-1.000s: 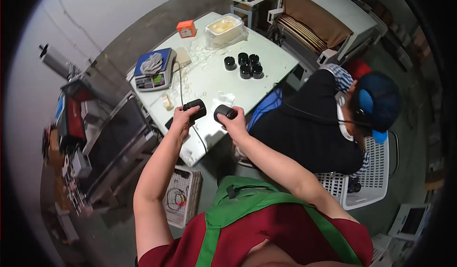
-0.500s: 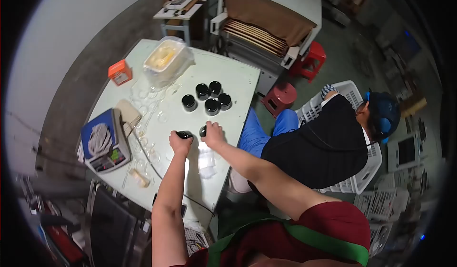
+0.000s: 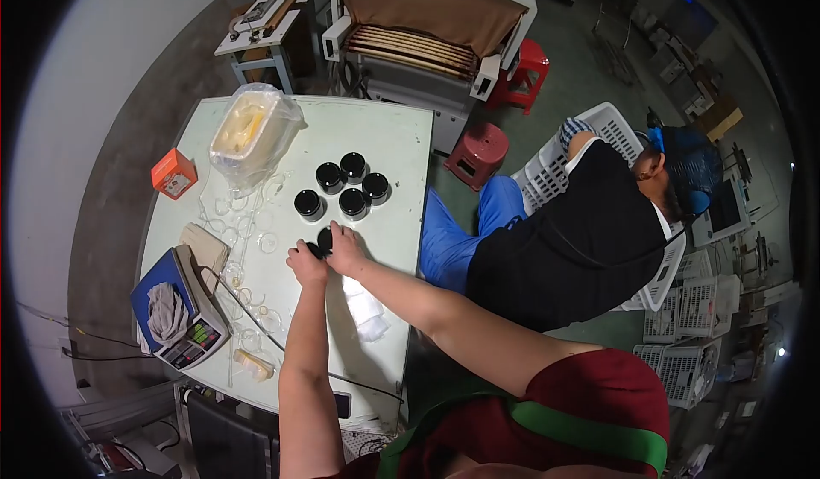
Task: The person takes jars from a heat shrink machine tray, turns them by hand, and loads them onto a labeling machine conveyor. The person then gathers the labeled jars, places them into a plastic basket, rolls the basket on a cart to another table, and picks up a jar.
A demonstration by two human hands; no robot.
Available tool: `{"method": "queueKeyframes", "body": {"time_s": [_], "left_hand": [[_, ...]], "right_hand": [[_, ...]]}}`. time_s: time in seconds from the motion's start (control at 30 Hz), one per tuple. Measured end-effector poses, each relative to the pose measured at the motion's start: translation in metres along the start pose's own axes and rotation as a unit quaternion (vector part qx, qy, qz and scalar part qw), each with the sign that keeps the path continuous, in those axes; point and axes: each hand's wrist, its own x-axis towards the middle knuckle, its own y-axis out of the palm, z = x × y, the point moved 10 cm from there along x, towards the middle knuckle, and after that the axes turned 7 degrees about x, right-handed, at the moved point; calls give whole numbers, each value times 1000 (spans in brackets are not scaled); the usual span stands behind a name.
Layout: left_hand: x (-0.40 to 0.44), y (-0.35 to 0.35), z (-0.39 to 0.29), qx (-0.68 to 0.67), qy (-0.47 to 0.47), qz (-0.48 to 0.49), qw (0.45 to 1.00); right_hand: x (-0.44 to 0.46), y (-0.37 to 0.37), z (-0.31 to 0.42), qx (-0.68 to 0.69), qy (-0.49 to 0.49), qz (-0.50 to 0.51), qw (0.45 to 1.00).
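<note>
My left hand (image 3: 307, 262) is closed on a dark round piece that looks like a black lid (image 3: 316, 249), mostly hidden by the fingers. Right beside it, my right hand (image 3: 345, 250) grips a black-topped jar (image 3: 325, 238) from its right side. The two held pieces are close together over the table; whether they touch, I cannot tell. Just beyond my hands stands a group of several jars with shiny black lids (image 3: 353, 203). Below my right hand lies a crumpled white cloth or wipe (image 3: 366, 315).
A white table (image 3: 389, 137) carries a bag-lined tub (image 3: 224, 156), an orange box (image 3: 174, 174), clear rings (image 3: 267, 242), and a blue-topped scale (image 3: 162, 304) with a cable. To the right a person in black (image 3: 555, 257) sits near white baskets (image 3: 615, 129). Red stools (image 3: 478, 154) stand behind.
My hands have come together, bringing the two black pieces next to each other. The view has shifted, so the table and jars appear further left.
</note>
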Motion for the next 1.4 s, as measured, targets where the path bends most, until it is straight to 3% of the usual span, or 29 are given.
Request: {"method": "queueKeyframes", "body": {"time_s": [0.1,0.2,0.27,0.33,0.37,0.47,0.53,0.6,0.67,0.7,0.77,0.83,0.93,1.0,1.07,1.13,1.17,1.27,1.4], "left_hand": [[14,4,13,-54,-19,-33,998],[15,2,25,-81,28,-54,995],[0,-4,42,-53,50,-97,993],[-24,3,63,-85,64,-123,987],[-51,-7,63,-137,69,-108,982],[-148,-21,44,-158,168,-4,973],[-221,-15,29,-164,162,137,963],[-300,22,25,-251,117,331,902],[-383,15,-23,-241,175,453,840],[-413,31,-31,-263,134,515,805],[-453,16,-98,-230,253,478,809],[-483,17,-153,-219,307,478,793],[-527,43,-212,-269,264,509,774],[-564,57,-253,-278,246,511,775],[-603,51,-310,-237,349,486,765],[-632,81,-335,-266,265,523,765],[-638,87,-359,-284,325,481,763],[-638,79,-429,-346,262,409,803],[-582,121,-497,-436,154,313,830]], "right_hand": [[-16,5,-5,75,-53,-49,995],[-67,20,-10,87,-76,-60,991],[-141,18,7,144,-11,62,988],[-207,47,0,190,-88,144,967],[-253,19,28,216,-55,290,931],[-353,-30,32,162,-173,474,848],[-380,-77,-10,200,-149,434,866],[-395,-127,-58,134,-210,332,910],[-422,-171,-124,130,-70,301,942],[-442,-209,-138,159,-16,250,955],[-485,-270,-177,189,52,154,968],[-523,-312,-220,194,83,74,975],[-567,-373,-280,231,59,-15,971],[-604,-421,-301,264,113,-48,957],[-619,-440,-367,221,41,-141,964],[-647,-482,-395,255,55,-211,942],[-657,-499,-410,283,67,-238,926],[-666,-557,-479,335,65,-383,859],[-623,-639,-524,458,152,-441,757]]}}
